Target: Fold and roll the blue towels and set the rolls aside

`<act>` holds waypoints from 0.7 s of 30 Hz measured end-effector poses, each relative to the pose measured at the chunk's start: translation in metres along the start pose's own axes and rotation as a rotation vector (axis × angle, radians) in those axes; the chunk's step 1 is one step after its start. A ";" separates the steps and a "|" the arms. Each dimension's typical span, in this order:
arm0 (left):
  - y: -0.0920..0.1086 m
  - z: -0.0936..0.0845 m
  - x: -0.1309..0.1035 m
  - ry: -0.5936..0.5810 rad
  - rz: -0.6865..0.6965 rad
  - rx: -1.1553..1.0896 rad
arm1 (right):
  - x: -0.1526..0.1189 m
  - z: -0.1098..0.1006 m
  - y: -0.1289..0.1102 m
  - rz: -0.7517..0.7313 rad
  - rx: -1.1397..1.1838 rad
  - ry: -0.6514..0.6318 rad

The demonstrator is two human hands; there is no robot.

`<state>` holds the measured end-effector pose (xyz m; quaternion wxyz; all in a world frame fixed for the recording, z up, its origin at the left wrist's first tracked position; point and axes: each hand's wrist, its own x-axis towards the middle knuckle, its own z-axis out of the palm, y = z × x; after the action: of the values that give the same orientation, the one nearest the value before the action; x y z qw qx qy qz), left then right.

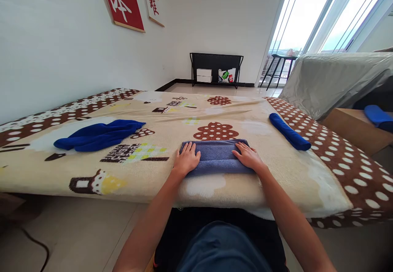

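Observation:
A folded grey-blue towel (216, 153) lies flat near the front edge of the bed, with a crease running across it. My left hand (186, 159) rests on its left end, fingers stretched forward. On the right end lies my right hand (249, 156), its fingers also extended and apart. A crumpled bright-blue towel (100, 136) is spread loosely to the left, away from my hands. Over on the right, a rolled blue towel (288, 132) sits on the blanket by the brown polka-dot border.
A patterned cream blanket (172, 128) covers the bed. Beyond it, a black rack (216, 65) holds white boxes and a bag. At right stand a plastic-covered piece of furniture (334, 79), a cardboard box (346, 126) with another blue roll (377, 116), and a black stool (281, 69).

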<state>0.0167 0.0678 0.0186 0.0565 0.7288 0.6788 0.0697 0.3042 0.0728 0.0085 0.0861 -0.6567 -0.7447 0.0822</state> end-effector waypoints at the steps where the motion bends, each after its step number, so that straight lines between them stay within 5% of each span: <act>1: 0.001 0.001 0.001 0.004 -0.011 0.004 | 0.002 0.000 0.001 0.006 -0.007 -0.001; 7: 0.025 0.004 0.011 0.045 0.138 0.023 | 0.012 0.003 -0.019 -0.011 -0.040 0.040; 12: 0.039 0.006 0.021 -0.061 0.390 -0.004 | 0.021 0.009 -0.049 -0.249 0.003 -0.008; 16: 0.033 0.008 0.023 -0.054 0.276 -0.004 | 0.029 0.011 -0.045 -0.255 0.024 -0.078; 21: 0.019 0.010 0.019 -0.001 0.100 0.004 | 0.031 0.007 -0.012 -0.096 0.007 -0.062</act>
<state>0.0387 0.0859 0.0129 0.0520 0.7619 0.6418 0.0705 0.2877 0.1017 0.0054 0.0691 -0.6172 -0.7773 0.1007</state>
